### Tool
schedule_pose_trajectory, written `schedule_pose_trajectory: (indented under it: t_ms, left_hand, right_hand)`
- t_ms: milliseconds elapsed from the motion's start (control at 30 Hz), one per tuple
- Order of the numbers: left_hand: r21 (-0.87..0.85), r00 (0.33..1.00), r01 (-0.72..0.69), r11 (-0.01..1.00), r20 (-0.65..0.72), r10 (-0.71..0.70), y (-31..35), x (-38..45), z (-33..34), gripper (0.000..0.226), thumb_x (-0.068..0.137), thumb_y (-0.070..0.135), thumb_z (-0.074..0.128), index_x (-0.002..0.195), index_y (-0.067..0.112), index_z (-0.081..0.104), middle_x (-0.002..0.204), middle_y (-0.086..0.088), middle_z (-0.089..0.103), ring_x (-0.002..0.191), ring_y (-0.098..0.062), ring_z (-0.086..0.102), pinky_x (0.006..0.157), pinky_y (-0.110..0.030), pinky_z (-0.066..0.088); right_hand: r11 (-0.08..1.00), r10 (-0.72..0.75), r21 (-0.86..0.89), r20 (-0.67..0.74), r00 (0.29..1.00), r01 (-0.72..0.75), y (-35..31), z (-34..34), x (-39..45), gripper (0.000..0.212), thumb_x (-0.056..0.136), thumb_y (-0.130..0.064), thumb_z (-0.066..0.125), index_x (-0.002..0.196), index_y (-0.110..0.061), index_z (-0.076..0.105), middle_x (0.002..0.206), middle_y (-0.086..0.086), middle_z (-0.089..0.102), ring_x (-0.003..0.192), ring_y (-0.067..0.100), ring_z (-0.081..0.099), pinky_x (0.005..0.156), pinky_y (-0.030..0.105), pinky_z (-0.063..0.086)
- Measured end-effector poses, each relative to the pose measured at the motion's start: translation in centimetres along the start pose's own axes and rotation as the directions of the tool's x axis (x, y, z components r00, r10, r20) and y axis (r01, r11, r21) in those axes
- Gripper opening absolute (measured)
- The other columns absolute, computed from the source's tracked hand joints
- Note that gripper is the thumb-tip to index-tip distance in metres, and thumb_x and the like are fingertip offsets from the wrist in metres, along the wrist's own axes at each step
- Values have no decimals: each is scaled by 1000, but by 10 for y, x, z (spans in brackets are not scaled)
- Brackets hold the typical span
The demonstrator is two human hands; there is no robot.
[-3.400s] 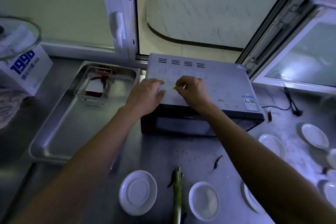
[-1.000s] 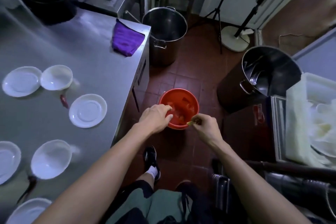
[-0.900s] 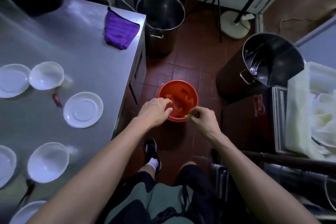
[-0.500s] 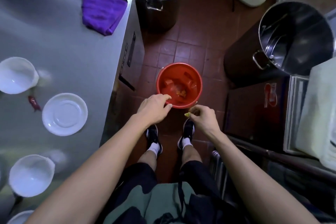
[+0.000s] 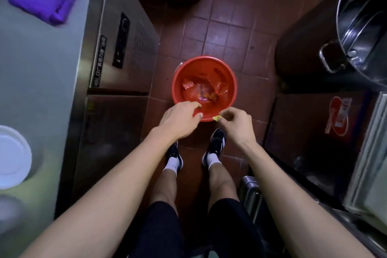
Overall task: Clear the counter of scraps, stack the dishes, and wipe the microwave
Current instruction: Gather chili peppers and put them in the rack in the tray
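While over bucket (image 5: 204, 88), right-hand fingers (image 5: 227, 115) pinch scrap (image 5: 217, 118).

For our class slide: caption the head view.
Right hand pinches yellow scrap over red bucket; left hand beside it.

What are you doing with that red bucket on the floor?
A person stands over the red bucket on the tiled floor. Their right hand pinches a small yellow scrap right at the bucket's near rim, not yet dropped. The left hand hovers beside it with curled fingers; whether it holds anything is unclear. Scraps already lie inside the bucket.
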State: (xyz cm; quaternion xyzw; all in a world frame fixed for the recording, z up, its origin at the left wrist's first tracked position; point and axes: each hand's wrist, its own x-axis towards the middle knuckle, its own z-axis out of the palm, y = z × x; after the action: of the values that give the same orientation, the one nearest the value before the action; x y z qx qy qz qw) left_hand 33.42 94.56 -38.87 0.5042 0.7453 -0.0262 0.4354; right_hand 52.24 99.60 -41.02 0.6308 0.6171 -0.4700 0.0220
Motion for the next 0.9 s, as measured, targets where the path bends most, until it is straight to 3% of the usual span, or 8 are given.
schedule_pose_trajectory:
  t_ms: [200,633,700,833,900]
  left_hand:
    - [1,998,56,998,36,-56,-12,50,27,38,95,47,52,131,36,56,131,2,63,115,-27,61,89,-40,49]
    - [46,995,58,997,84,-62,-63,138,78,40,96,47,50,134,35,54,134,2,61,118,-28,58,95,-44,49]
    - [38,995,64,997,80,-67,-70,144,86,39,96,47,50,133,36,54,134,3,61,118,-28,58,95,-43,49]
    - [19,994,77,997,82,-79,-83,144,97,39,95,47,50,132,37,55,133,1,62,118,-29,59,94,-43,49]
    - [11,993,85,996,82,-86,-88,140,100,39,95,47,51,132,37,55,133,0,61,119,-30,58,94,-43,48]
  right_hand:
    - [994,36,-106,110,993,-24,32,17,48,2,86,-25,73,88,-25,72,86,-6,72,85,13,66,83,37,56]
    - [989,101,-116,110,989,-88,78,92,150,4,86,-21,69,85,-24,69,80,-5,70,81,19,66,79,42,57]
    - [991,102,-97,88,991,-93,81,105,163,1,87,-23,69,87,-24,70,83,-5,71,84,18,67,81,39,56]
    - [994,100,-39,16,995,-100,81,122,175,17,90,-26,67,105,-22,73,103,-5,74,102,16,66,88,25,47]
    - [995,94,-25,3,996,-94,80,125,174,20,91,-24,65,109,-22,73,108,-4,74,105,16,66,90,25,47]
